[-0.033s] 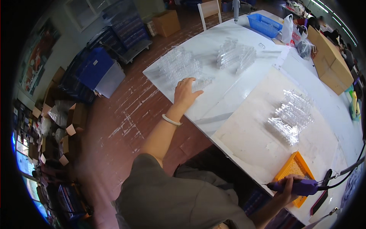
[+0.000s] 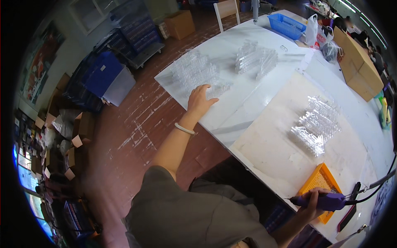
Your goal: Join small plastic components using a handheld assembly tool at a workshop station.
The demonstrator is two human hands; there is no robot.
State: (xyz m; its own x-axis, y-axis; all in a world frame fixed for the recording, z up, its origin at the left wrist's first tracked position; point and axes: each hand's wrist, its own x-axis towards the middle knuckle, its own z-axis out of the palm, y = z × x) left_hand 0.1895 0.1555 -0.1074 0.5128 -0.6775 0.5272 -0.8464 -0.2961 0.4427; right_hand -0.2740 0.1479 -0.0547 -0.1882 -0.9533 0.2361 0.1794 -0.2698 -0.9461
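My left hand [image 2: 199, 101] reaches out over the near edge of a pile of clear ribbed plastic pieces [image 2: 194, 68] on the white table. Its thumb stands apart from the fingers, and a few loose clear pieces [image 2: 220, 90] lie just beyond. Whether the fingertips touch any piece I cannot tell. In my right hand [image 2: 313, 206] is a purple electric screwdriver [image 2: 328, 201], its dark tip pointing left and a black cord running off its back end. It is held above an orange perforated basket [image 2: 321, 180] with small parts in it.
More clear pieces form a second pile [image 2: 256, 60] farther back and a third [image 2: 316, 124] on the beige board [image 2: 264, 140]. A blue basket [image 2: 287, 26], plastic bags [image 2: 326, 43] and a cardboard box [image 2: 357, 64] stand along the far right. A chair [image 2: 226, 14] is behind the table.
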